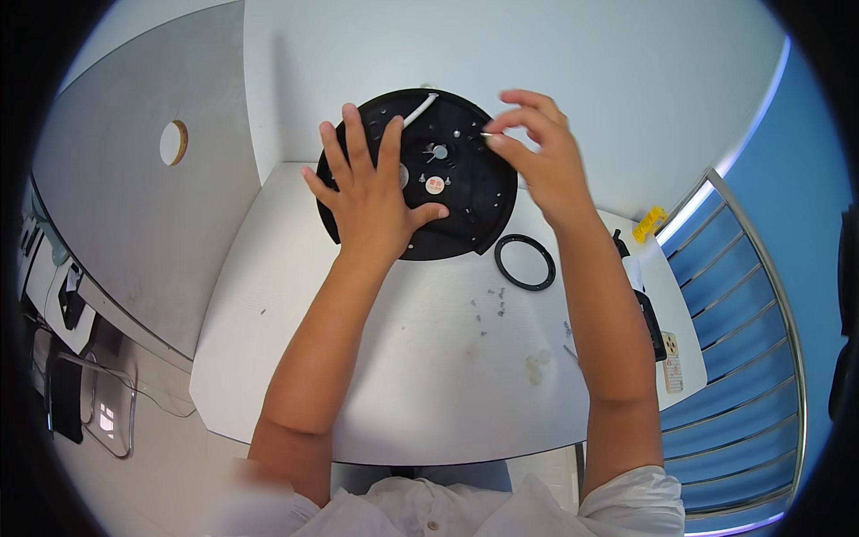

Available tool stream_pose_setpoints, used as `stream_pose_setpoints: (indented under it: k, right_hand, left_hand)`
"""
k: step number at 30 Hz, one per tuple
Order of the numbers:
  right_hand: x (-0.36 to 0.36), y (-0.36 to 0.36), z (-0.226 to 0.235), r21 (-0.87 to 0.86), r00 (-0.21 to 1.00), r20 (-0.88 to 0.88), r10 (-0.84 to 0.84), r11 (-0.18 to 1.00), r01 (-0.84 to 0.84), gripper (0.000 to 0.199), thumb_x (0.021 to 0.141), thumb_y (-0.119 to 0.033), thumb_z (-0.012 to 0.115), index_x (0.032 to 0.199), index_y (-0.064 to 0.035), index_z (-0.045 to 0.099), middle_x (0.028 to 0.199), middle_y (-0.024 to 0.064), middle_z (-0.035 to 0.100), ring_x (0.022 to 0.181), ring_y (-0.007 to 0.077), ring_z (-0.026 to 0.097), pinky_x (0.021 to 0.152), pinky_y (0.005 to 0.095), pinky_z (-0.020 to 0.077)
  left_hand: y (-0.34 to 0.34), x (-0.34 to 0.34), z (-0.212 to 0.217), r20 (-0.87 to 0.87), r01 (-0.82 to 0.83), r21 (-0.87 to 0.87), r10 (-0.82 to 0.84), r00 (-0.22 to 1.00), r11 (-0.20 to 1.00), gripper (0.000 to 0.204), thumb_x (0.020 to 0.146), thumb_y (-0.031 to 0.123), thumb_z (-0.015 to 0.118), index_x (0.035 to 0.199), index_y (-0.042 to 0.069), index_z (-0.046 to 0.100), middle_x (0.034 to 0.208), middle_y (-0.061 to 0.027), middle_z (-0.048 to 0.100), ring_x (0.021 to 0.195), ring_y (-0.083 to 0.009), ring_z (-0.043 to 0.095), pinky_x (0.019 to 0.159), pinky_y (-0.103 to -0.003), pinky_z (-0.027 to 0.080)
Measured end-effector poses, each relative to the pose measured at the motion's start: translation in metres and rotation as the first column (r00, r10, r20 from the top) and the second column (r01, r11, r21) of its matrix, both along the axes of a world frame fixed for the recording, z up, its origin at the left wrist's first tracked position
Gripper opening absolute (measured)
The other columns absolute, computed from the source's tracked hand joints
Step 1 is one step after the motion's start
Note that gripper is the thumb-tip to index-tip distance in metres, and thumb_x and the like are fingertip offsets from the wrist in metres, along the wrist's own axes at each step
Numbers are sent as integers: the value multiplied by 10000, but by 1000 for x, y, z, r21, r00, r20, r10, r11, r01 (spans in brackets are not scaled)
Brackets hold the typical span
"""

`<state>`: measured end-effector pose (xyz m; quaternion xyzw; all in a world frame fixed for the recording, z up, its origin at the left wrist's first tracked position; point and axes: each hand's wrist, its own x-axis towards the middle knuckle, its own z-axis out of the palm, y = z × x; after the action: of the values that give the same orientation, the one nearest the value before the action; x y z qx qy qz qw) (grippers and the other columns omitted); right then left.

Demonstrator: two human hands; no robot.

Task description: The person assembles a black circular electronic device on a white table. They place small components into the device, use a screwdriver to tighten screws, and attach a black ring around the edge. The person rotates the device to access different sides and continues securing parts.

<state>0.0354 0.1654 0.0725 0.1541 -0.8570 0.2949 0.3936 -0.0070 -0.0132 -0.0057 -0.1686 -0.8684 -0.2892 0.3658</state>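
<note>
A black round shell (456, 210) with one cut-off edge leans against the wall at the back of the table, its inner side facing me. Small metal posts, a silver knob (439, 152), a round pale sticker (435, 185) and a white strip (419, 111) show on it. My left hand (369, 192) lies spread over its left part, fingers stretched and apart. By the shell's upper right edge, my right hand (541, 148) pinches a small thin light piece (489, 135) between thumb and forefinger; its kind is too small to make out.
On the white table (403, 385) lie a black ring (525, 262), several loose screws (499, 302) and small clear discs (537, 365). Along the right edge are a yellow object (649, 224), black parts and a remote control (672, 362). A metal railing (761, 242) stands beyond; a grey partition (134, 206) rises left.
</note>
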Motion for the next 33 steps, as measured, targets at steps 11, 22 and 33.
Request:
stream_pose_setpoints:
  k: [11,22,33]
  right_hand:
    - [-41,-26,2,135,988,114,-105,987,89,47,742,-168,731,780,-195,724,1334,1,465,1269,285,318,1026,456,294]
    - [-38,-34,-1,238,974,22,-227,947,215,46,752,-156,730,771,-188,702,1311,-17,483,1255,280,345,1011,454,293]
    - [-39,-49,-9,192,955,-65,-289,936,297,180,719,-42,722,770,-130,573,1058,-1,561,1072,258,495,891,411,392]
  left_hand:
    - [4,-3,-7,-20,32,14,-31,999,999,1118,480,408,909,1430,221,349,1578,-160,34,1438,-429,5,991,-759,132]
    - [7,-2,-11,-59,70,45,-67,996,997,1147,471,394,913,1445,233,330,1580,-151,33,1445,-406,0,1008,-742,120]
    - [13,-5,-14,-122,67,45,-61,991,997,1153,461,415,912,1442,240,333,1578,-157,54,1444,-405,18,981,-752,146]
